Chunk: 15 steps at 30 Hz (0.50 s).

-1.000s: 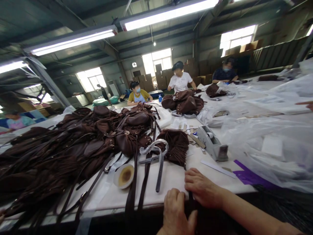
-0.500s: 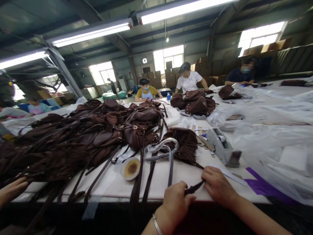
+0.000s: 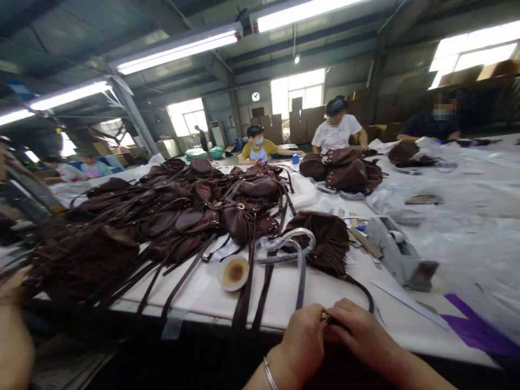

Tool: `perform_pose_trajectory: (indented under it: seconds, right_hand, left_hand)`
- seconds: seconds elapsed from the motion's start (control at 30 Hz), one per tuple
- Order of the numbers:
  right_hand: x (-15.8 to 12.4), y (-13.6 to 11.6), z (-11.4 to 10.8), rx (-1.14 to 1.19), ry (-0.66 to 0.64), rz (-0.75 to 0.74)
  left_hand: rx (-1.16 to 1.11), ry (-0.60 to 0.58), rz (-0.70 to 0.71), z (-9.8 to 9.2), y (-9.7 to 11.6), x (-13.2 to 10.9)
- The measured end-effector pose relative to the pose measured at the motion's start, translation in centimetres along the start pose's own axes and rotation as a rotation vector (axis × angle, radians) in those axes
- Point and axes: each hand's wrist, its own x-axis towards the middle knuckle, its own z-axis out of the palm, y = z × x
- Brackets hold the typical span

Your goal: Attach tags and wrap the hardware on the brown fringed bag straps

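My left hand (image 3: 303, 333), with a silver bangle at the wrist, is closed on the end of a dark brown bag strap (image 3: 365, 290). Pressed up against it, my right hand (image 3: 357, 325) grips the same strap. A small metallic bit shows between the fingertips; its exact form is too small to tell. From there the strap curves up to a brown fringed bag (image 3: 320, 238) lying on the table. A clear-wrapped strap or handle (image 3: 301, 271) loops over that bag's left side. Left of the hands sits a small white bowl (image 3: 234, 272) with brownish contents.
Brown bags (image 3: 190, 200) are heaped at left, straps hanging over the table's front edge. A co-worker's hand (image 3: 14, 287) touches a bag at far left. A grey tape dispenser (image 3: 400, 252), purple material (image 3: 471, 325) and plastic sheets (image 3: 467, 244) lie at right. Several people work across the table.
My hands have drawn together on the strap, which now bows out to the right. The view has swung left, and the co-worker at far left has lifted a bag nearer.
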Motion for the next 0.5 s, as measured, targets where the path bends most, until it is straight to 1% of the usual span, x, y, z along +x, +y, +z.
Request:
perform_pose_trajectory:
  seconds: [0.07, 0.13, 0.2, 0.27, 0.3, 0.33, 0.37, 0.4, 0.47, 0.5]
  right_hand:
    - [-0.3, 1.3, 0.8, -0.002, -0.005, -0.032]
    - [-0.7, 3.1, 1.2, -0.021, 0.013, -0.054]
    - [-1.0, 4.9, 1.3, -0.065, 0.094, -0.05]
    - [-1.1, 6.4, 1.4, -0.131, 0.223, -0.035]
    - [-1.1, 6.8, 1.4, -0.169, 0.281, -0.024]
    - [-1.0, 6.9, 1.4, -0.204, 0.319, -0.009]
    - [-0.9, 6.7, 1.4, -0.236, 0.334, 0.009]
    - [-0.7, 6.3, 1.4, -0.261, 0.328, 0.034]
    - [-0.3, 5.1, 1.3, -0.292, 0.293, 0.086]
    - [0.0, 4.5, 1.2, -0.306, 0.292, 0.113]
  left_hand:
    - [0.072, 0.027, 0.038, -0.7, 0.0, -0.7]
    - [0.142, 0.105, 0.066, -2.4, -0.3, -1.3]
    - [0.227, 0.267, 0.046, -5.5, -1.1, -1.5]
    - [0.345, 0.467, -0.016, -9.2, -2.7, -1.5]
    - [0.427, 0.533, -0.048, -11.0, -3.7, -1.5]
    - [0.527, 0.569, -0.089, -12.5, -4.9, -1.5]
    - [0.629, 0.573, -0.151, -13.8, -6.2, -1.5]
    - [0.71, 0.535, -0.234, -14.7, -7.6, -1.6]
    - [0.784, 0.435, -0.391, -15.5, -10.3, -1.5]
    - [0.788, 0.379, -0.432, -15.6, -11.5, -1.3]
